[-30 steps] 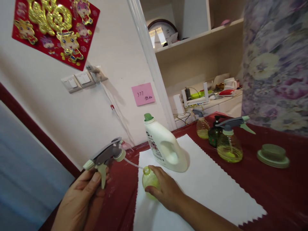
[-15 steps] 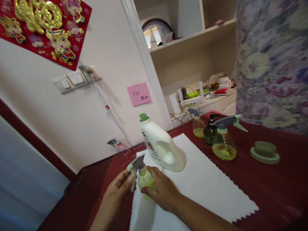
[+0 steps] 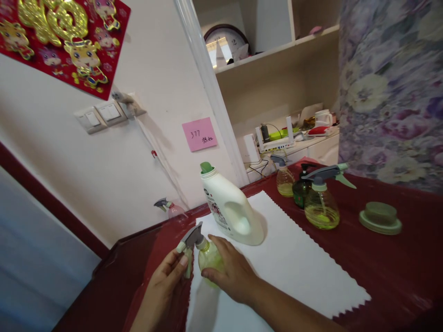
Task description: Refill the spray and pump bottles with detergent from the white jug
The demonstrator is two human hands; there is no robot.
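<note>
A small spray bottle (image 3: 209,256) with yellowish clear walls and a grey head is between my two hands, leaning to the left. My right hand (image 3: 232,272) wraps round its body from the right. The fingers of my left hand (image 3: 170,273) pinch the pale green trigger below the nozzle. Just behind stands a large white jug (image 3: 226,207) with a moulded handle; its mouth is uncapped and something green sticks up in it. Under the jug and the spray bottle lies a white sheet (image 3: 297,251) with zigzag edges.
On the dark red table (image 3: 411,263), to the right, stand a larger spray bottle (image 3: 321,207), a dark pump bottle (image 3: 301,190), another spray bottle (image 3: 285,182) and a green round lidded dish (image 3: 380,217). A pink spray bottle (image 3: 176,211) is at the wall.
The spray bottle's head has tipped a little further left and down, my left hand moving with it. My right hand keeps its grip on the body. The jug stays where it was.
</note>
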